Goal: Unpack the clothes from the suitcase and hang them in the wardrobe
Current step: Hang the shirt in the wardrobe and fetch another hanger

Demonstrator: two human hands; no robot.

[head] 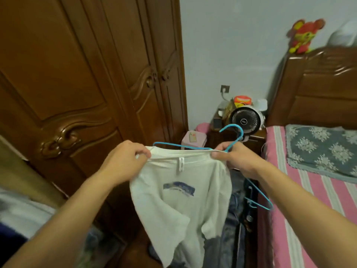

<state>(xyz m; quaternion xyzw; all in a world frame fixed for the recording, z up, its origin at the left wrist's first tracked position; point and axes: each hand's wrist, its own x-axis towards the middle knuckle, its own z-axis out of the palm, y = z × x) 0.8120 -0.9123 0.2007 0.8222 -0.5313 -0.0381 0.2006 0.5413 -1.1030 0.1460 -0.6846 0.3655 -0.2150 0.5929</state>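
Observation:
A white T-shirt (183, 206) with a blue print hangs in front of me, its collar stretched between both hands. My left hand (123, 163) pinches the left side of the collar. My right hand (235, 159) grips the right side of the collar together with a blue wire hanger (237, 132). One hanger arm runs along the collar's back edge, the other slants down to the right, and the hook points up. The brown wooden wardrobe (81, 78) fills the left, its doors closed. Below the shirt lie jeans (235, 225); the suitcase is mostly hidden.
A bed (301, 200) with a pink striped sheet and a grey patterned pillow runs along the right. A nightstand with a small fan (245, 118) and clutter stands against the far wall. A red plush toy (303, 35) sits on the headboard.

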